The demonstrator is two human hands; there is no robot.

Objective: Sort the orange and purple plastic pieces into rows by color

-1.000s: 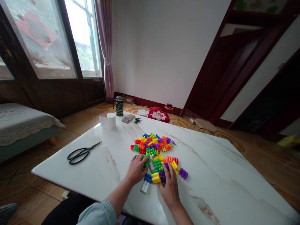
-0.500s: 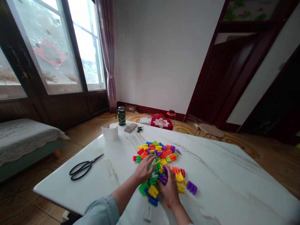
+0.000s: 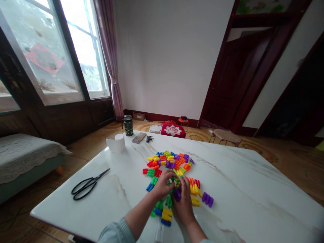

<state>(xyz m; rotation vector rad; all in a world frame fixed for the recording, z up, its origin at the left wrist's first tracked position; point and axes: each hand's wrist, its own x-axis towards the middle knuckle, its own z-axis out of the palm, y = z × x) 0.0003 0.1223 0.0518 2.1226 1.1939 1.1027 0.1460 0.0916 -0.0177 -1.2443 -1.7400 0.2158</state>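
Note:
Colourful plastic peg-like toy blocks lie joined in small rows on the white table. My left hand curls over a green and yellow cluster of blocks in the middle, its fingers bent around the far left side. Against the same cluster from the right, my right hand closes with thumb and fingers around a purple block. The fingers hide much of the cluster. Green blocks show between my wrists, and a yellow block piece sits nearer to me on blue ones.
On the left of the marble-patterned table lie black-handled scissors. Farther back stand a white paper roll, a phone, keys and a dark green flask. Purple blocks lie at the right.
My left hand has shifted toward my right hand, uncovering green and blue blocks at its left. The fingers of both hands are closer together over the cluster. The view has moved slightly.

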